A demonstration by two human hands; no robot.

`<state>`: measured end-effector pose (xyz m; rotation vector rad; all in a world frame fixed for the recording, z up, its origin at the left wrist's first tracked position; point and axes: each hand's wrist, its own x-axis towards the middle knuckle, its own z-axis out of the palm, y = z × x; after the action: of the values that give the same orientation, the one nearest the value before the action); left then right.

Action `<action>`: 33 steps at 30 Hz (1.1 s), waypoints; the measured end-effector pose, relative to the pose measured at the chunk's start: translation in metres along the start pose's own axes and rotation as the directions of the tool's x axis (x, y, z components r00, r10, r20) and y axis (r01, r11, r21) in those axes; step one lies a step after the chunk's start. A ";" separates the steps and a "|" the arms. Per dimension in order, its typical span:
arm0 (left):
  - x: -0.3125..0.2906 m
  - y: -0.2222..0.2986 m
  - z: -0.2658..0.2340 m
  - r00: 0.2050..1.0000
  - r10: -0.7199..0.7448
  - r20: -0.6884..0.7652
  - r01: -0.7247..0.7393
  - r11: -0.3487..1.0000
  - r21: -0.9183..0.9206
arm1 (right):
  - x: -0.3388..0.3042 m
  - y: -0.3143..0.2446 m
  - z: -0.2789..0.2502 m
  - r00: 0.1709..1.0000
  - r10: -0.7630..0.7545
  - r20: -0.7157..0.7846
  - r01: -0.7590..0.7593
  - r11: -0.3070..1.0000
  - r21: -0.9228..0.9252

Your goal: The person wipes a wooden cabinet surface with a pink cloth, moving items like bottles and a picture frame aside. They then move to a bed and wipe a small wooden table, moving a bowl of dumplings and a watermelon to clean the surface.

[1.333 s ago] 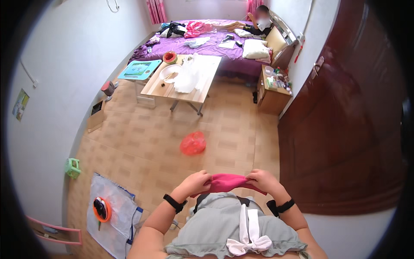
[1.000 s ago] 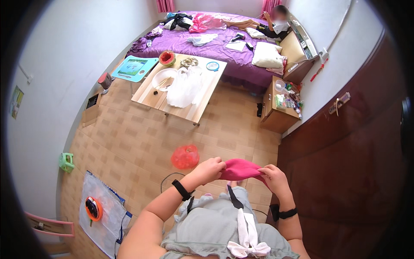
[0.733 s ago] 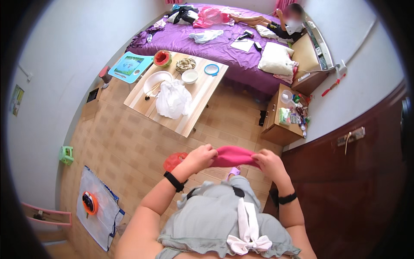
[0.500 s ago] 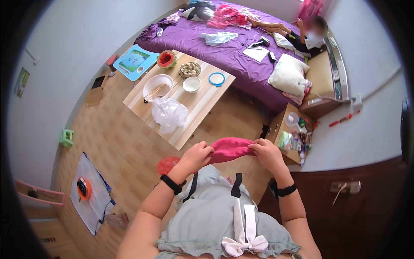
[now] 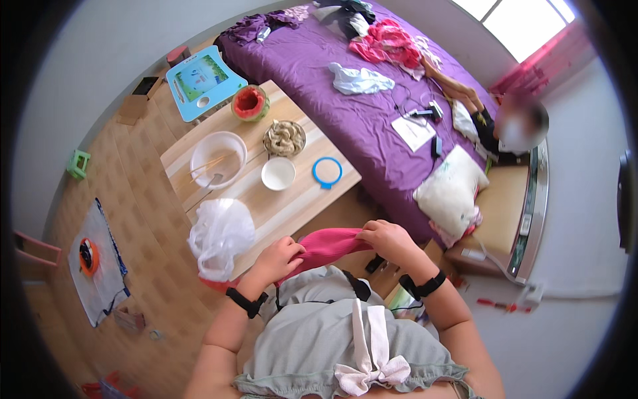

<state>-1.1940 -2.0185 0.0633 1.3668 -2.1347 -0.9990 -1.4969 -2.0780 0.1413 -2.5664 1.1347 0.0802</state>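
Observation:
A bright pink ribbed cloth (image 5: 332, 245) is stretched between my two hands in front of my waist. My left hand (image 5: 278, 258) pinches its left end, where the fabric bunches under the fingers. My right hand (image 5: 389, 238) grips the upper right end between thumb and fingers. What kind of garment or cloth it is, I cannot tell. Just beyond my left hand, a clear plastic bag (image 5: 222, 233) rests at the near edge of the wooden table (image 5: 302, 189).
On the table are a white basin (image 5: 198, 163) with chopsticks, a hollowed watermelon (image 5: 250, 104), a bowl of pale food (image 5: 284, 137), a white bowl (image 5: 278, 174) and a blue-rimmed lid (image 5: 327, 172). A person (image 5: 488, 130) sits on the purple bed (image 5: 319, 80).
My view has swung toward the right, with the table now nearer and the window in sight. Both hands still hold the pink cloth, its right end now raised above the left.

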 end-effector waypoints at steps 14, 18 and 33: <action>0.108 -0.001 0.000 0.788 -0.522 -0.325 0.507 0.851 -0.137 | 0.234 0.143 -0.056 0.804 -0.520 0.289 0.515 0.851 0.102; 0.136 0.037 0.049 0.553 -0.716 -0.425 0.646 0.691 -0.324 | 0.283 0.166 -0.059 0.554 -0.725 0.409 0.745 0.651 0.145; 0.263 0.224 0.193 -0.260 -0.849 -0.460 0.581 0.243 -0.777 | 0.289 0.186 -0.059 -0.226 -0.750 0.621 0.884 0.110 0.455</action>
<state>-1.5727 -2.1304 0.0959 2.3412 -0.0171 -0.4687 -1.4409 -2.4188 0.0924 -2.2772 -1.1724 0.8753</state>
